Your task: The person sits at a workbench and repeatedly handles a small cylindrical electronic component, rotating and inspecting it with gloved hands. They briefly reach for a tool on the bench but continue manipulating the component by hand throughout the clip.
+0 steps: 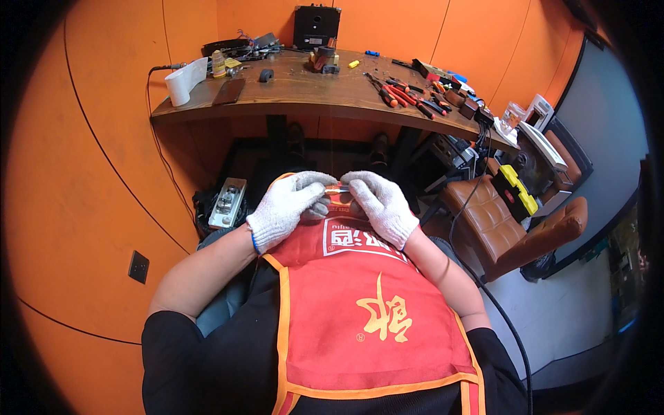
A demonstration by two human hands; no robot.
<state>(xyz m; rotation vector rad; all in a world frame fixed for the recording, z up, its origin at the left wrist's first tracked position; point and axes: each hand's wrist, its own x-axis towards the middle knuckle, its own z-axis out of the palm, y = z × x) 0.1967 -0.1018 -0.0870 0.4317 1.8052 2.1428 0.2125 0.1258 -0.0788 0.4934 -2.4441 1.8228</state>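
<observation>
Over the lap, both hands wear white knit work gloves with grey fingers. My left hand (285, 209) and my right hand (380, 206) come together with fingers closed at the ends of a small slim piece (336, 189). It looks shiny and pale with some orange-red. Its kind is too small to tell, and both ends are hidden by the gloves. Right below the hands lies the red apron (360, 297) with orange trim that I wear.
Ahead stands a brown wooden table (311, 86) bearing red-handled pliers (408, 95), a white paper roll (178, 88) and a black box (316, 28). A brown chair (484, 214) with a yellow-and-black case (515, 190) is to the right. A power strip (227, 203) sits at left.
</observation>
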